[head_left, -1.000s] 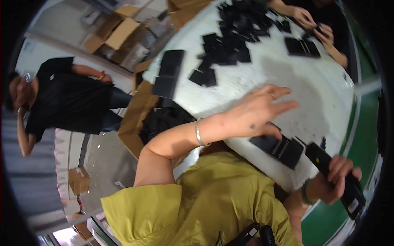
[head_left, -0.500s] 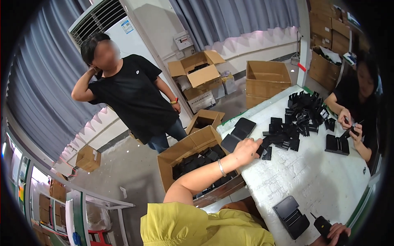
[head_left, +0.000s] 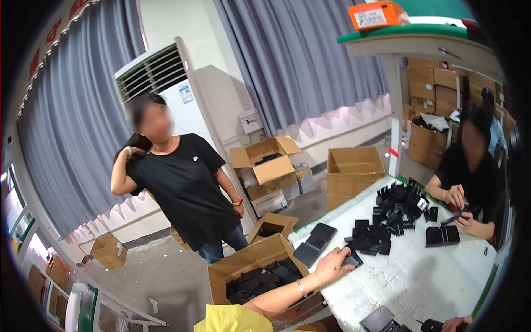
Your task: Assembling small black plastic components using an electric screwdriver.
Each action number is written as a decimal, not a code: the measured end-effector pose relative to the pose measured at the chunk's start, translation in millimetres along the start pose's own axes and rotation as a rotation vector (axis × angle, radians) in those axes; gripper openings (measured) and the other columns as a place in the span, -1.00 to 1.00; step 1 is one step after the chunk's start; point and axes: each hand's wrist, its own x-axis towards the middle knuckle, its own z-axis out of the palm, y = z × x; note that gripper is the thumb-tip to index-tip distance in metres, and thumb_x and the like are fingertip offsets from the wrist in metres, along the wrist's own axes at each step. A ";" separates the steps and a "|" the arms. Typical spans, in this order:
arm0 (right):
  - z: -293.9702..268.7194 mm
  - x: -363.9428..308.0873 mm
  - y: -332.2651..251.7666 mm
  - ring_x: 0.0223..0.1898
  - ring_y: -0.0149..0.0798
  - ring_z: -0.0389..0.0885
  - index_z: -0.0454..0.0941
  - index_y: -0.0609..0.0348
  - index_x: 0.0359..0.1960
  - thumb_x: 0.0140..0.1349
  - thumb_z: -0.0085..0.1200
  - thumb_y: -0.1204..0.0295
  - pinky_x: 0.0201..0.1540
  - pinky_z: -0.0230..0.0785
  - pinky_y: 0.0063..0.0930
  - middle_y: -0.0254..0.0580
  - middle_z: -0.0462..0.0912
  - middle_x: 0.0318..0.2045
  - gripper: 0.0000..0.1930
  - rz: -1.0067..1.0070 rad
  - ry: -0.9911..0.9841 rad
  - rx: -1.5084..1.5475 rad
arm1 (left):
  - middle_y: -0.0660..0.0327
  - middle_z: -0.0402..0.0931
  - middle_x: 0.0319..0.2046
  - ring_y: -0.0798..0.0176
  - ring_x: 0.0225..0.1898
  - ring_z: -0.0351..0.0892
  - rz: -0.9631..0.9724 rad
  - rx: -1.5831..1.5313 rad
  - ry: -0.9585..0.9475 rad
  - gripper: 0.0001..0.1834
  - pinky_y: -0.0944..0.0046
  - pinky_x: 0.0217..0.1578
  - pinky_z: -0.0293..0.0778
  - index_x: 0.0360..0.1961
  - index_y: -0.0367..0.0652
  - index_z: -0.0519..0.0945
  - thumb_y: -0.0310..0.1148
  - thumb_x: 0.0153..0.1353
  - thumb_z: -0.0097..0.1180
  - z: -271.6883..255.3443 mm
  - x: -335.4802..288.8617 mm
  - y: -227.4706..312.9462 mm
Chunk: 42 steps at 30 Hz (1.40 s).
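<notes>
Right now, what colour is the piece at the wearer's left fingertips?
Black; the piece shows best in the head view.

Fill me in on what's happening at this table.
The person's left hand reaches across the white table, fingers on a small black part beside the pile of black parts. Their right hand, partly cut off at the lower edge, holds a black handheld tool. Across the table, a co-worker handles a small dark piece, too blurred to identify. Another person in a black T-shirt stands behind the open carton of black parts.
</notes>
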 end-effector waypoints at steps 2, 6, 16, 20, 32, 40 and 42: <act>-8.2 -4.9 -0.2 -0.68 -0.40 0.23 0.34 0.23 -0.41 0.09 0.04 0.46 -0.58 0.18 -0.57 -0.25 0.37 -0.66 -0.86 -0.013 -0.007 0.016 | 0.03 0.50 -0.31 -0.07 -0.22 0.49 0.041 -0.112 0.058 -0.60 0.07 -0.21 0.41 -0.19 -0.08 0.40 -0.24 -0.04 0.25 10.5 0.7 -7.8; -40.2 -10.9 2.3 -0.61 -0.55 0.19 0.24 0.18 -0.18 0.05 -0.01 0.50 -0.48 0.06 -0.69 -0.40 0.21 -0.61 -0.71 0.070 -0.014 0.050 | 0.27 0.45 -0.55 0.35 -0.45 0.49 -0.014 -0.541 0.077 -0.65 0.30 -0.35 0.45 -0.17 -0.11 0.49 -0.47 -0.05 0.21 -11.4 4.8 16.4; -16.4 -3.3 -18.2 -0.67 -0.53 0.20 0.30 0.12 0.00 0.04 -0.06 0.47 -0.46 0.09 -0.57 -0.50 0.23 -0.68 -0.59 0.078 -0.174 0.085 | 0.43 0.38 -0.51 0.59 -0.52 0.32 -0.031 -1.021 -0.444 -0.64 0.57 -0.44 0.39 0.01 -0.23 0.50 -0.55 0.14 0.12 -0.9 11.1 80.2; -13.5 -9.8 -25.9 -0.66 -0.56 0.21 0.38 0.09 -0.16 -0.04 -0.06 0.51 -0.44 0.09 -0.63 -0.53 0.28 -0.68 -0.68 0.147 -0.244 0.110 | 0.44 0.38 -0.48 0.62 -0.52 0.29 0.132 -0.913 -0.569 -0.67 0.59 -0.45 0.39 -0.06 -0.18 0.56 -0.59 0.10 0.12 18.0 -7.9 115.3; -23.3 -19.7 -34.1 -0.66 -0.54 0.25 0.34 0.03 -0.12 -0.02 -0.04 0.50 -0.42 0.12 -0.61 -0.53 0.31 -0.66 -0.65 0.265 -0.376 0.047 | 0.25 0.38 -0.50 0.41 -0.51 0.35 0.664 -0.483 -0.800 -0.69 0.46 -0.47 0.32 -0.14 -0.17 0.60 -0.62 0.05 0.12 56.6 -24.2 142.0; -18.9 -21.0 -28.6 -0.65 -0.55 0.25 0.33 0.01 -0.11 0.00 -0.04 0.49 -0.43 0.12 -0.62 -0.54 0.29 -0.66 -0.66 0.281 -0.423 0.037 | 0.19 0.38 -0.33 0.16 -0.43 0.34 0.842 -0.354 -0.661 -0.62 0.29 -0.35 0.35 -0.11 -0.06 0.59 -0.54 -0.02 0.19 61.6 -27.0 140.0; -17.6 -22.0 -26.9 -0.64 -0.56 0.26 0.32 -0.01 -0.09 0.02 -0.04 0.49 -0.44 0.11 -0.62 -0.54 0.29 -0.65 -0.64 0.281 -0.474 0.034 | 0.16 0.37 -0.20 0.11 -0.36 0.38 0.872 -0.358 -0.594 -0.59 0.24 -0.29 0.37 -0.04 -0.06 0.54 -0.48 0.02 0.20 60.6 -26.1 137.4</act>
